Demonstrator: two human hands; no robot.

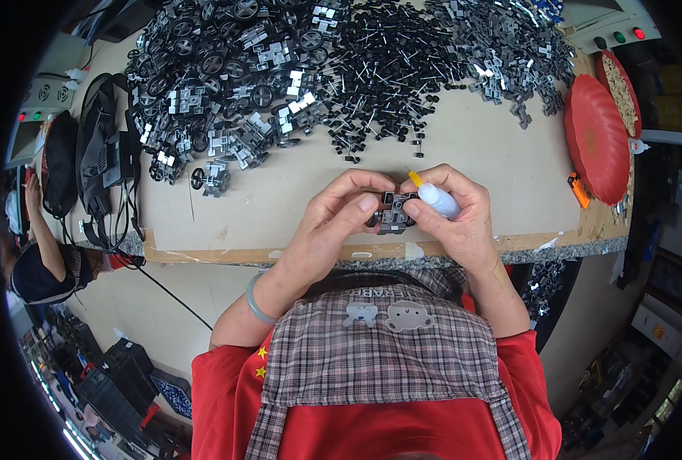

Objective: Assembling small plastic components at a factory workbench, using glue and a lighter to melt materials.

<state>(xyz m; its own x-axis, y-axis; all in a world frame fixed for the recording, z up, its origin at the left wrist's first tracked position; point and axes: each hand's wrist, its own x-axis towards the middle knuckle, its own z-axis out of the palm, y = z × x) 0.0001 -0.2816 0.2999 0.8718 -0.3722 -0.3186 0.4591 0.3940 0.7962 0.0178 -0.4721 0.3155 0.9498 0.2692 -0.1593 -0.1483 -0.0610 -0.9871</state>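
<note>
A small grey-and-black plastic toy chassis (393,220) is held just above the table's near edge, in front of my apron. My left hand (327,218) grips its left side, thumb on top and fingers behind. Between the thumb and fingers of my right hand (463,222) is a small squeeze bottle (439,201) with a pale body and a yellow nozzle pointing up and left. My right thumb also presses against the chassis. Some of the chassis is hidden by my fingers. Farther left on the table stands a similar piece with black wheels (214,179).
Wheeled grey pieces (211,92), black-ended axles (387,77) and grey parts (502,54) lie heaped at the back. At right are a red scalloped tray (590,142) and an orange tool (578,190). Black bags (107,153) lie left; another person's arm (44,226) shows beyond.
</note>
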